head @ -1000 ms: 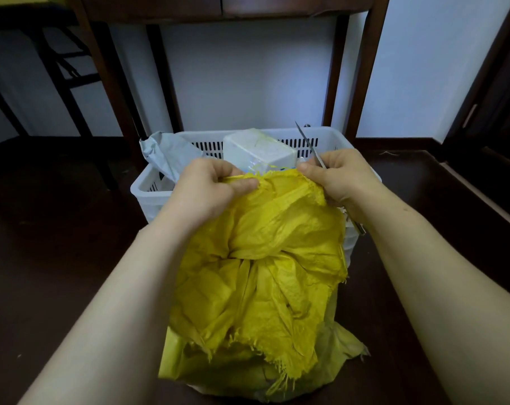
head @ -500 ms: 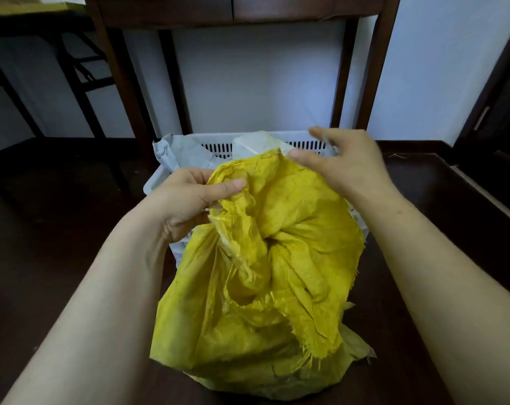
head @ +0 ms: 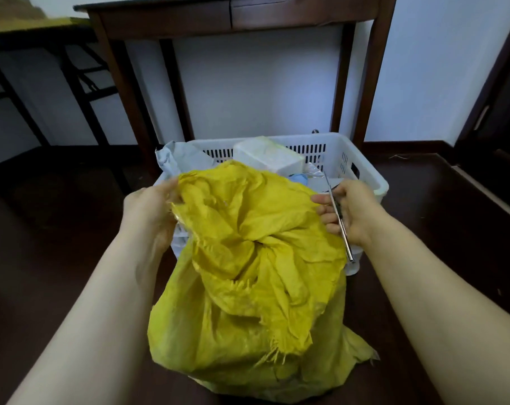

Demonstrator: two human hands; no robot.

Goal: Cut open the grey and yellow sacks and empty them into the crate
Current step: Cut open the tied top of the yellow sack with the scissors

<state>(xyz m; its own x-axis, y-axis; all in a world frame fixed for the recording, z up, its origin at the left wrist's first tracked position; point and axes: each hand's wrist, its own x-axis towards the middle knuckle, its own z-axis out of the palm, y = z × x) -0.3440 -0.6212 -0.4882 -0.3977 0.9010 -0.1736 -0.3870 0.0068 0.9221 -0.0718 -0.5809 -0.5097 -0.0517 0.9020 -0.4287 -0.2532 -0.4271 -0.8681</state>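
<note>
Sack (head: 248,302) on floor (head: 58,229) just before crate (head: 362,159), box (head: 265,154) inside crate, table (head: 166,21) behind crate against wall (head: 262,83)

there were one yellow sack (head: 248,287), one grey sack (head: 178,159), one crate (head: 362,162), one box (head: 265,154), one metal tool (head: 340,220), one left hand (head: 148,206), one right hand (head: 353,211).

The yellow sack (head: 248,287) partly hides the crate (head: 362,162).

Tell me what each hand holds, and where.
Left hand grips the yellow sack at its upper edge; right hand grips a thin metal tool around its middle.
</note>
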